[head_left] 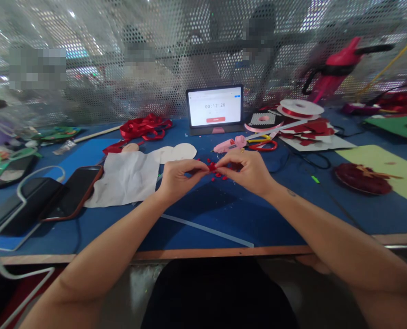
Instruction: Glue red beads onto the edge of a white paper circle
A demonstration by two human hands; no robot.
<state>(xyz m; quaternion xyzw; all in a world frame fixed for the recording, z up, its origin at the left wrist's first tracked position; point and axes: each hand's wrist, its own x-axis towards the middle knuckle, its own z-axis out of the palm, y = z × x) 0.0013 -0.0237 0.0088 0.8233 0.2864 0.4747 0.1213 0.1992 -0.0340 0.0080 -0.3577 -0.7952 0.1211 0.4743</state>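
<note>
My left hand (pixel 181 178) and my right hand (pixel 247 170) meet over the blue table, each with thumb and forefinger pinched. Between the fingertips is a small red piece (pixel 212 168), which looks like ribbon or fabric; its exact shape is too small to tell. Several similar red bits (pixel 219 175) lie on the table just below the fingers. A pink glue gun (pixel 229 144) rests right behind my right hand, beside scissors (pixel 263 145) with red and yellow handles. White cloth (pixel 128 178) and round white cut-outs (pixel 184 152) lie to the left of my left hand.
A tablet (pixel 215 107) showing a timer stands at the back. Ribbon spools (pixel 301 108) and red ribbon (pixel 145 127) lie nearby. Phone (pixel 75 192) and cable (pixel 9 219) are at left. A clear glue stick (pixel 206 230) lies near the table's front edge (pixel 224 252).
</note>
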